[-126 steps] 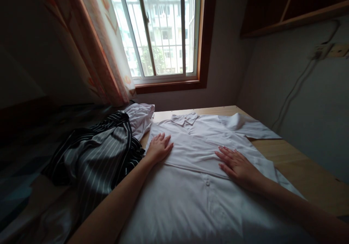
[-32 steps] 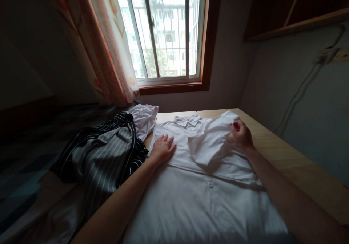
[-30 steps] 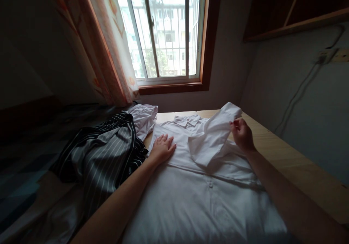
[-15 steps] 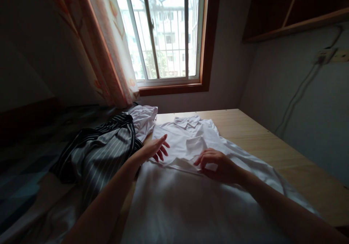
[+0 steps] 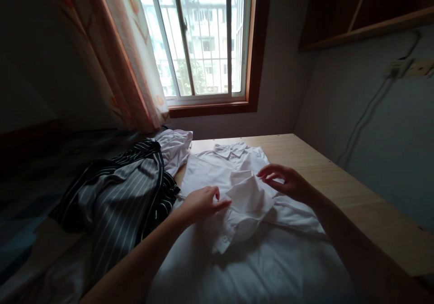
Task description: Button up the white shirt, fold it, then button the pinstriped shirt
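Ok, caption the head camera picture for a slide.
Left hand and right hand at a white shirt's raised fold on a wooden table.

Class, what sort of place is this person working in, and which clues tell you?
Likely a bedroom at home: a curtain beside a barred window, a white shirt spread on a wooden table, and a striped garment beside it.

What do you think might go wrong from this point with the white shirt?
The sleeve bunched between the left hand and right hand may get pressed into the white shirt as a crease. The striped garment lies against the shirt's left edge and could be caught in a fold.
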A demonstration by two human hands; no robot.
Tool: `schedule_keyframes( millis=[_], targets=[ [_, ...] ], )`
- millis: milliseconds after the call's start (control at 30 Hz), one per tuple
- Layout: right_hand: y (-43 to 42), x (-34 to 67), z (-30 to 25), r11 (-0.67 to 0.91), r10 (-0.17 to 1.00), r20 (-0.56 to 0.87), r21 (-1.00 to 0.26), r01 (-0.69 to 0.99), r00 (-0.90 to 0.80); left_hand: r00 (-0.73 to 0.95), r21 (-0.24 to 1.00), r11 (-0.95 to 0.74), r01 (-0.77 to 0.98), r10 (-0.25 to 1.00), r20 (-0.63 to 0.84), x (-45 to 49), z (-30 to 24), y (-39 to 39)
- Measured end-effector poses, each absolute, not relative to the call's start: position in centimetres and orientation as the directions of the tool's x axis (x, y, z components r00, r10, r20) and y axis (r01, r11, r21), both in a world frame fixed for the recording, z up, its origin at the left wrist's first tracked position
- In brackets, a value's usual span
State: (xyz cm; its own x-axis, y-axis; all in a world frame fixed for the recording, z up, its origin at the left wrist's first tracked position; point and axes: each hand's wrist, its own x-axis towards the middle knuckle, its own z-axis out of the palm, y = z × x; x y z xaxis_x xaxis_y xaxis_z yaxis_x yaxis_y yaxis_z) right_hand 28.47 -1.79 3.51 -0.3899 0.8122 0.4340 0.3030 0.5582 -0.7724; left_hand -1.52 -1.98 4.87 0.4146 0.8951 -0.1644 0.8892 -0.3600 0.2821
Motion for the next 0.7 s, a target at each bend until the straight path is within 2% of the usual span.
schedule_keyframes(
  millis=[167, 367, 533, 700],
  targets=[
    [0.0, 33.1, 2.7, 0.429, 0.888, 0.188, -0.666, 0.610, -0.419, 0.500, 0.273, -0.458, 0.846, 0.859, -0.109, 0.0, 4.3, -2.4],
    [1.3, 35.2, 0.1, 0.414, 0.881, 0.062, -0.583, 0.699, -0.469, 0.423, 0.266, -0.381, 0.886, 0.897, -0.124, -1.9, 5.9, -1.7],
    [1.8, 34.4, -1.2, 0.384, 0.914, 0.087, -0.504, 0.773, -0.397, 0.348, 0.251, -0.278, 0.927, 0.889, -0.298, -5.5, 8.5, -1.4],
    [1.9, 33.4, -1.0, 0.387, 0.922, 0.183, -0.440, 0.810, -0.340, 0.273, 0.204, -0.209, 0.956, 0.887, -0.372, -8.3, 9.8, -1.2]
  ],
)
